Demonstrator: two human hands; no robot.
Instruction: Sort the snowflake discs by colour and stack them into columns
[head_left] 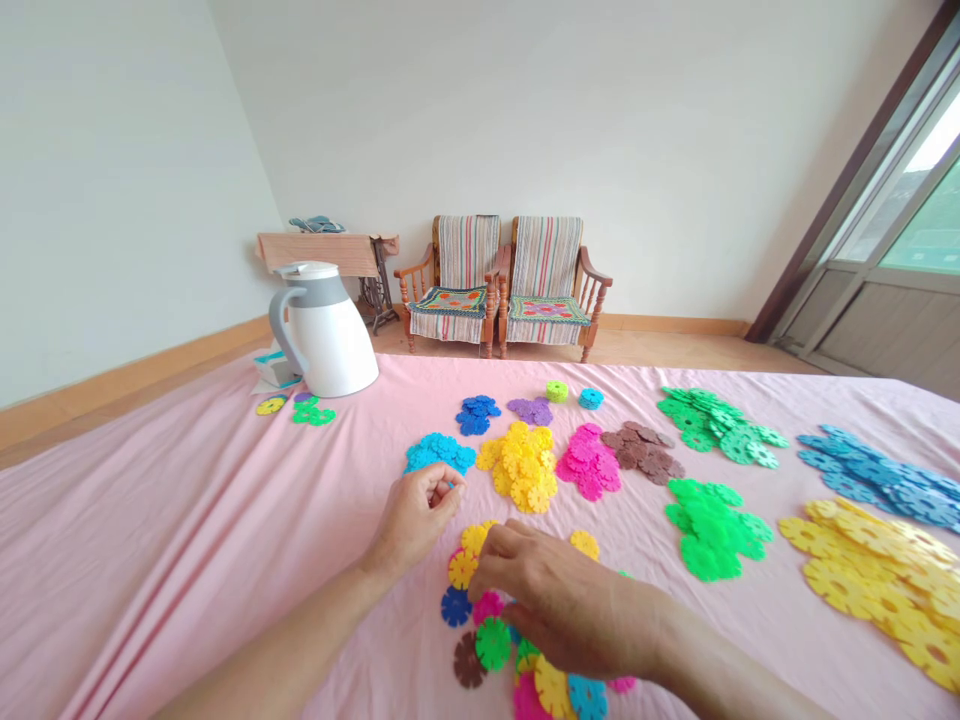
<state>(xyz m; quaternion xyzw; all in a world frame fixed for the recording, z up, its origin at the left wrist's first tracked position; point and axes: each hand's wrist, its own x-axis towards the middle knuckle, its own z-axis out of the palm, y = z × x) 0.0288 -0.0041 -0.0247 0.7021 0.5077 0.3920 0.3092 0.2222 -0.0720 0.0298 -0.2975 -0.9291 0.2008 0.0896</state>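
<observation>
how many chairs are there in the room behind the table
2. Both stand side by side against the back wall: the left chair next to the wooden side table, the right chair touching it on the window side. None seem hidden.

Both bare forearms reach in from the near edge. The left hand (415,515) is curled, fingertips pinched together, farther out. The right hand (559,600) lies palm down, fingers bent, nearer and rightward.

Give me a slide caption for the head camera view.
Two hands, left hand and right hand, over a joined cluster of snowflake discs on a pink cloth.
</observation>
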